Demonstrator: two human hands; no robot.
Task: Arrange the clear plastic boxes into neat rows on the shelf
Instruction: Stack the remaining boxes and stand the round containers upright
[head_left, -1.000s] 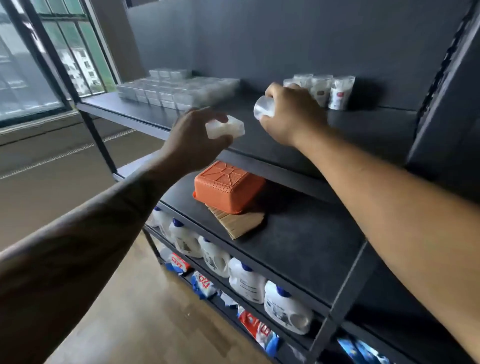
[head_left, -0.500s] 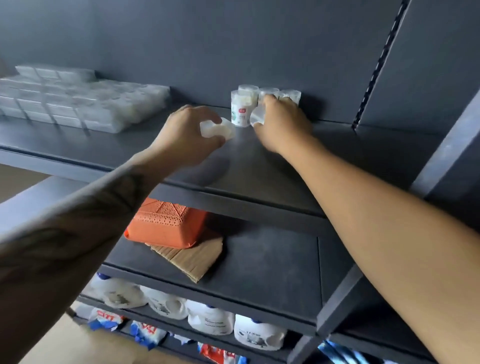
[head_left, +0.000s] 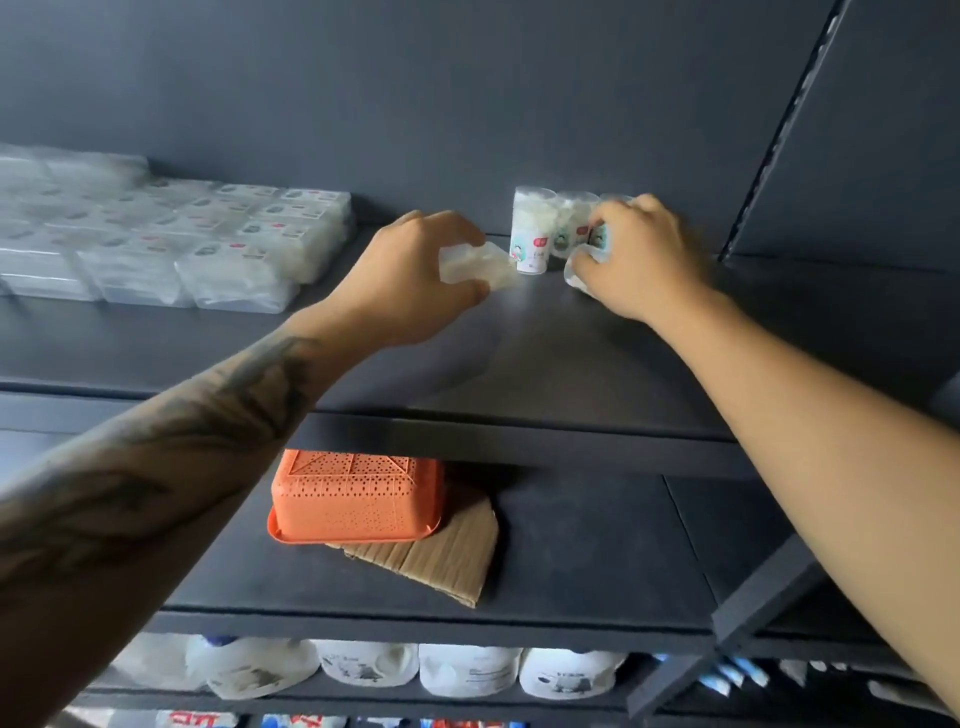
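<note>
My left hand grips a small clear plastic box just above the dark upper shelf, left of a row of upright clear tubs with labels at the back wall. My right hand holds another clear round tub low against the shelf, right beside that row; its fingers cover most of it. A block of flat clear plastic boxes lies in rows at the shelf's left.
On the middle shelf an upturned orange perforated basket rests on a piece of cardboard. White jugs line the lower shelf. A slotted upright runs up the back wall at right.
Both hands have reached further back onto the upper shelf. The right hand has brought its tub down next to the row of tubs; the left hand's box has come close to them.
</note>
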